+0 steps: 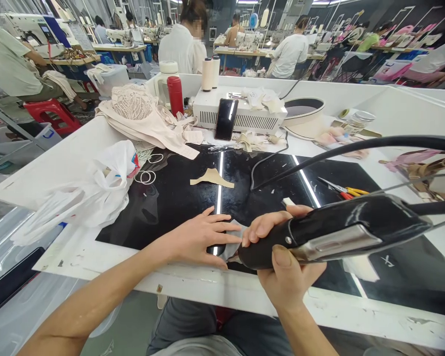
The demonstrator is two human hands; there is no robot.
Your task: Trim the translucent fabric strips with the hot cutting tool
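My right hand is wrapped round a black corded hand tool with a metal lever along its side. The tool's narrow tip points left and down, close to a pale grey sheet-like piece near the front edge of the black mat. Spread flat, my left hand rests on the mat, its fingertips over that piece. Whether the tip touches the piece I cannot tell. Farther back on the mat lies a beige curved cut piece.
A white plastic bag and beige lace bras lie at left. A phone leans on a vented white box, beside a red bottle. Scissors lie at right. The tool's thick cable arches over the mat.
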